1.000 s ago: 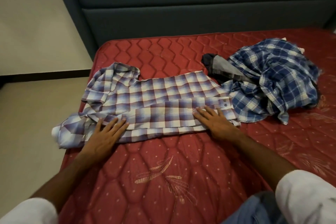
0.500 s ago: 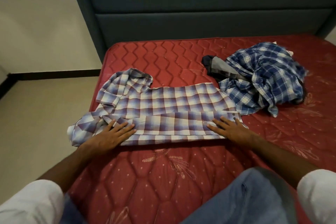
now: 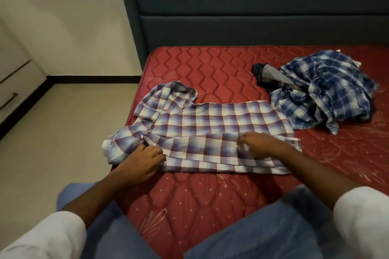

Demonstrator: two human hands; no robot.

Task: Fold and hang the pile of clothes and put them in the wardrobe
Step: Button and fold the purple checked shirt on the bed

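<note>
A purple-and-white checked shirt [image 3: 210,120] lies flat on the red mattress [image 3: 210,65], collar to the left, with its near side folded over lengthwise. My left hand [image 3: 145,162] has its fingers curled into the cloth at the shoulder and sleeve end. My right hand [image 3: 261,145] is curled too and pinches the folded strip near the shirt's middle. A crumpled blue checked shirt [image 3: 328,90] lies in a heap at the right, on top of a dark grey garment [image 3: 267,71].
A dark padded headboard [image 3: 252,17] stands behind the mattress. Beige floor [image 3: 73,132] lies to the left, with a drawer unit [image 3: 10,94] at the far left edge. My knees in blue jeans rest on the mattress's near edge.
Both hands lay flat on the shirt before; now their fingers are curled into the cloth. My right hand has slid left from the hem towards the middle.
</note>
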